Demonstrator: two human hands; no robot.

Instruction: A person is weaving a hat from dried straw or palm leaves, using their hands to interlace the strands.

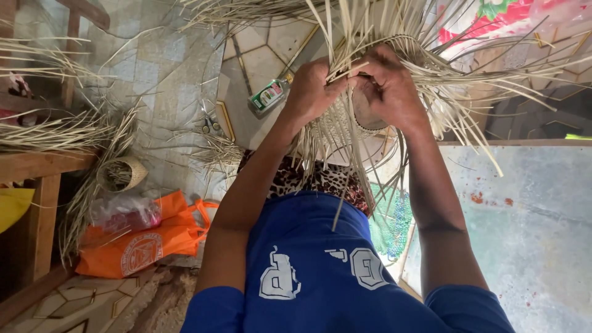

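Both my hands work at a half-woven straw basket [336, 132] held above my lap. My left hand [316, 89] pinches pale straw strips at the basket's upper edge. My right hand [390, 86] grips the strips and the woven rim right beside it, fingers curled. Long loose straw strips [468, 80] fan out upward and to the right from the weave. The lower woven part hangs between my forearms over a leopard-print cloth [320, 180].
A small green bottle [270, 94] lies on the tiled floor near scissors [210, 125]. A small finished woven basket [121, 173], straw bundles [55, 131], an orange bag [145, 240] and a wooden bench [37, 166] are at left. A grey slab [530, 216] lies right.
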